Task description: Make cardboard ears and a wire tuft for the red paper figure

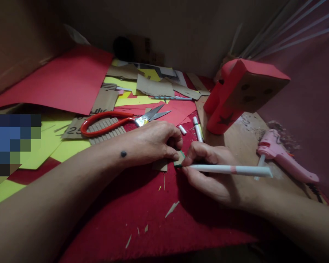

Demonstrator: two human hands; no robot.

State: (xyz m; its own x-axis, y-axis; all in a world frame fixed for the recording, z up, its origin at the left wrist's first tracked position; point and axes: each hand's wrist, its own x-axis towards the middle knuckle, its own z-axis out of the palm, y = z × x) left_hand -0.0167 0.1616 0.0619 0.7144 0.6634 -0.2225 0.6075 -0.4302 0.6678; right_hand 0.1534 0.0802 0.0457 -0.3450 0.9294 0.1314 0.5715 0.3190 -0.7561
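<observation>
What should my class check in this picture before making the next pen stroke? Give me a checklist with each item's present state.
1. Small cardboard piece steadied: ok, the left hand has its thumb on it.
2. White marker gripped: ok, in the right hand.
3. Marker tip touching the piece's green edge: cannot tell, fingers hide it.
4. Scissors closed: not ok, the blades lie apart, beyond the left forearm.
5. Pink glue gun switched off: cannot tell, no indicator is visible.
6. Table free of scraps: not ok, slivers lie in front of the hands.
</observation>
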